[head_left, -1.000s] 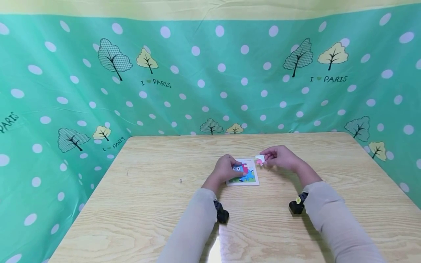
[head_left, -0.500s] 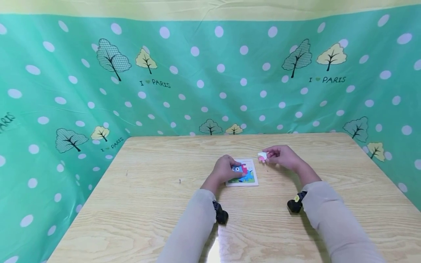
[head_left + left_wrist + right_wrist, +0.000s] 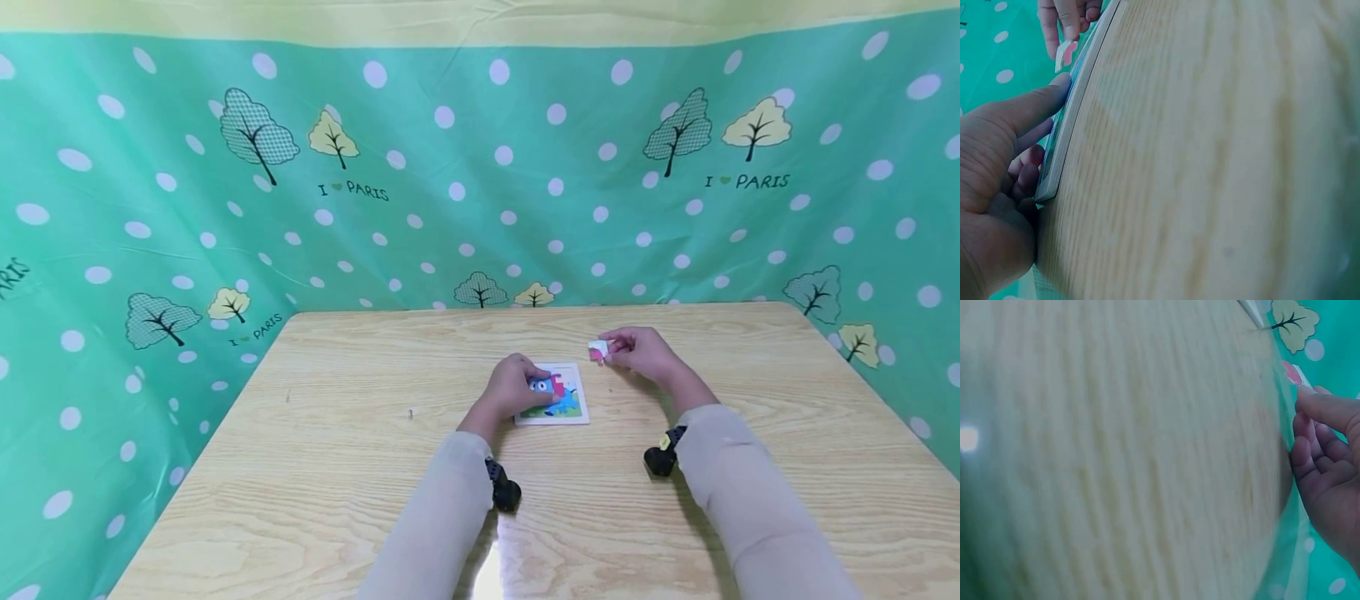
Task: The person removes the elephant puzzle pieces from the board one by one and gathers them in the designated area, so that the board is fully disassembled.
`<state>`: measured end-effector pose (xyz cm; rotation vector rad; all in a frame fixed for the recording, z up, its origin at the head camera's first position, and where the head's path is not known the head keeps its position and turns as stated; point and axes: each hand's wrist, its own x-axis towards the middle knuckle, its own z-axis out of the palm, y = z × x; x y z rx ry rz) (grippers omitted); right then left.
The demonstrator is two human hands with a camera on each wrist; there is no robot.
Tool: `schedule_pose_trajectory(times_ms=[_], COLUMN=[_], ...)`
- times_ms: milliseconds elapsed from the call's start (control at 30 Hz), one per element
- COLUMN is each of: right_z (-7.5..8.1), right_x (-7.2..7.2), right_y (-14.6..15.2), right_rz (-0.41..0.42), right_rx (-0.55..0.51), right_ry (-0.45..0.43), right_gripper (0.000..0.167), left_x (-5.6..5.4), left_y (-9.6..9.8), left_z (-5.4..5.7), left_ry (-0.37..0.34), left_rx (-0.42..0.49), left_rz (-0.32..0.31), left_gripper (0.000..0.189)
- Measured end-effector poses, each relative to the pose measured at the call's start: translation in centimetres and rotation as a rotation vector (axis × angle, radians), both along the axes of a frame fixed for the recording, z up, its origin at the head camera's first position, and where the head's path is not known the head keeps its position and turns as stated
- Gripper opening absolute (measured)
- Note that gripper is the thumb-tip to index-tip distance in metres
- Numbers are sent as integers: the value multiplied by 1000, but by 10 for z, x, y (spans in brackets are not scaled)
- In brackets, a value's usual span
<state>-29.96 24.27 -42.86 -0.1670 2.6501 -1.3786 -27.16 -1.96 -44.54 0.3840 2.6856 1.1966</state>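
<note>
In the head view my left hand holds a small square jigsaw puzzle with a white border, lying flat on the table. Its thumb and a finger spread over the picture, which shows a blue cartoon figure and green ground, and they cover part of it. The left wrist view has the thumb across the puzzle board and curled fingers at its edge. Beyond the board's upper right corner, my right hand pinches a white and pink puzzle piece. That piece sticks out past the thumb in the right wrist view.
Both hands work over a light wood-grain table. A green dotted curtain with printed trees hangs behind and beside it. A tiny dark mark shows on the tabletop, left of the puzzle.
My right hand has drawn the puzzle piece slightly up and right, away from the board, and the piece has turned between the fingers. The left hand stays in place on the puzzle.
</note>
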Motion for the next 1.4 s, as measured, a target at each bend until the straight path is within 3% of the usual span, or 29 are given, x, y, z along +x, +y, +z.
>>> schedule_pose_trajectory(times_ms=[233, 633, 1033, 1400], right_z=[-3, -3, -3, 2], right_x=[-7, -12, -8, 6], right_y=[5, 10, 12, 5], right_rz=[-44, -7, -11, 16], right_rx=[75, 176, 130, 80], right_ry=[36, 82, 88, 103], right_gripper=[38, 40, 39, 38], left_x=[-2, -2, -1, 1], left_y=[0, 0, 0, -1], left_z=[1, 5, 5, 3], left_ry=[2, 7, 1, -12], left_rx=[26, 15, 16, 37], left_rz=[-6, -9, 4, 4], left_gripper=[42, 39, 39, 41])
